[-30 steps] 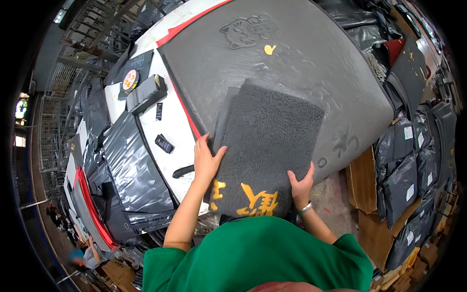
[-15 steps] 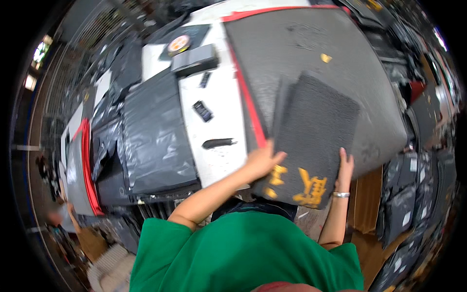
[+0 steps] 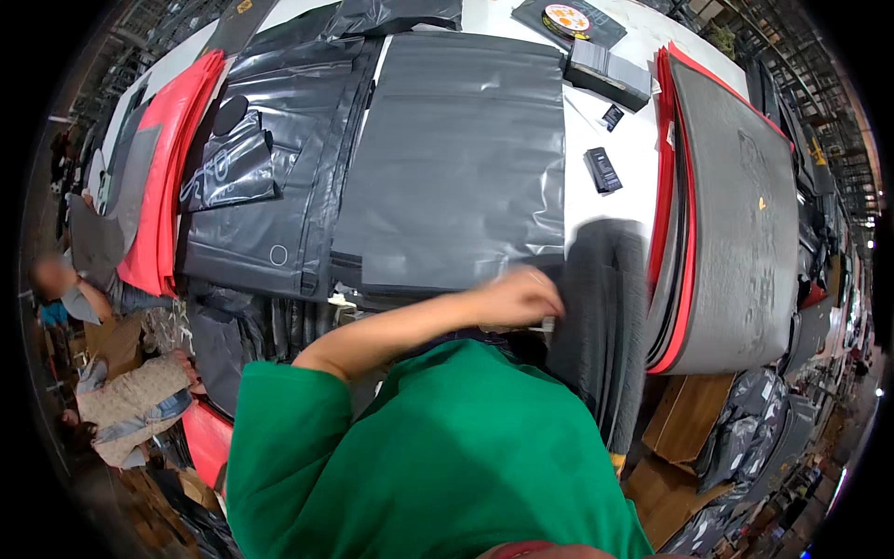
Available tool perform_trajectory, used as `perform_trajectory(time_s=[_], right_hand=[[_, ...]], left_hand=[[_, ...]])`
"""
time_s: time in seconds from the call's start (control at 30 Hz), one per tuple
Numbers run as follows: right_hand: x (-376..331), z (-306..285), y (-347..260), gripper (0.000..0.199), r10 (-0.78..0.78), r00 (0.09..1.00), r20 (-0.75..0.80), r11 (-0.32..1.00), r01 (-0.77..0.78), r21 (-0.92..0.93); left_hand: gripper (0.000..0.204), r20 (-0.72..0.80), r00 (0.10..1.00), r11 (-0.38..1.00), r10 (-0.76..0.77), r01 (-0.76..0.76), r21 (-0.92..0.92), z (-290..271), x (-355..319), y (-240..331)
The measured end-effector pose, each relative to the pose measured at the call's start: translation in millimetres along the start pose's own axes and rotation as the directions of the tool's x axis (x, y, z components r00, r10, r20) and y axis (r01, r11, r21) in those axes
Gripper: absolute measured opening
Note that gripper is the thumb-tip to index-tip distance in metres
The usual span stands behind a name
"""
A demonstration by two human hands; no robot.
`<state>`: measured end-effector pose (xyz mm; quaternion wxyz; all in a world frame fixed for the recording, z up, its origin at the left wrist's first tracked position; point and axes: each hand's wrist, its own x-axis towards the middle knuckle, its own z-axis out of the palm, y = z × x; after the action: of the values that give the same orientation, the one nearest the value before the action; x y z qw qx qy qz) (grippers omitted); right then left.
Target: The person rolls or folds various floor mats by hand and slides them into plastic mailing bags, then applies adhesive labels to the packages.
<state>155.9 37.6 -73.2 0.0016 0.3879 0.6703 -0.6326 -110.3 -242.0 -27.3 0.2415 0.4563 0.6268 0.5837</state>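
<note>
A bundle of folded dark grey mats [image 3: 605, 317] stands on edge at the front of the table, to the right of my middle. My left hand [image 3: 523, 296] is just left of the bundle, above the near edge of a stack of flat black plastic bags [image 3: 456, 158]. Motion smears its fingers, so their closure is unclear. My right hand and forearm are hidden behind the mats. Right of the bundle lies a pile of large grey mats [image 3: 740, 224] with red edging.
On the white table [image 3: 638, 140] are a grey box of cards [image 3: 610, 74], a small black packet [image 3: 603, 171] and a roll of round stickers [image 3: 566, 19]. More black bags [image 3: 279, 205] and red-edged mats [image 3: 163, 177] lie left. Cardboard boxes [image 3: 687, 419] stand lower right. Other people are at far left.
My view has swung left. The mats have gone from lying over the large grey pile to standing on edge nearer my body. My left hand has come off them.
</note>
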Motion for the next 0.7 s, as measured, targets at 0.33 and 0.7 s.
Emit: perform_trajectory(time_s=[0.33,0.7], right_hand=[[-28,117,-56,0.050,-0.128,0.987,0.097,0.989,0.134,-0.059],[-21,147,-109,0.048,-0.110,0.914,0.390,0.952,0.210,-0.223]], left_hand=[[0.046,-0.382,0.834,0.454,-0.397,0.541,0.708,-137,-118,-133],[0.034,-0.347,0.856,0.464,-0.383,0.503,0.729,-98,-192,-85]])
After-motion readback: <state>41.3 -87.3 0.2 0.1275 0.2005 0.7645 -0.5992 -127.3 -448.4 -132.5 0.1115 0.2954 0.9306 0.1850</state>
